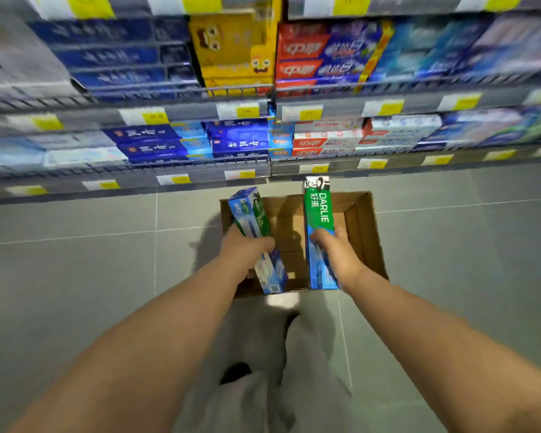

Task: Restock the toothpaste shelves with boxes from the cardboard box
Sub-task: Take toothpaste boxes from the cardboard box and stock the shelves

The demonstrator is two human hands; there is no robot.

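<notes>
Each hand's fingers pinch one toothpaste box above the cardboard box (361, 220): left hand (247, 253) and right hand (338, 253) level, both long axes pointing up toward the shelves (200, 170).

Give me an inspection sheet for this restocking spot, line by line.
Surface: grey tiled floor, cardboard box standing open on it.
Job's things: two green-and-blue toothpaste boxes, left toothpaste box tilted, right toothpaste box marked DARLIE; the carton looks empty otherwise.
Clutter: nothing seen.
Grippers: left hand and right hand each grip one box above the carton.
Cables: nothing seen.
Surroundings: shelves stocked with toothpaste, yellow price tags; picture blurred.
</notes>
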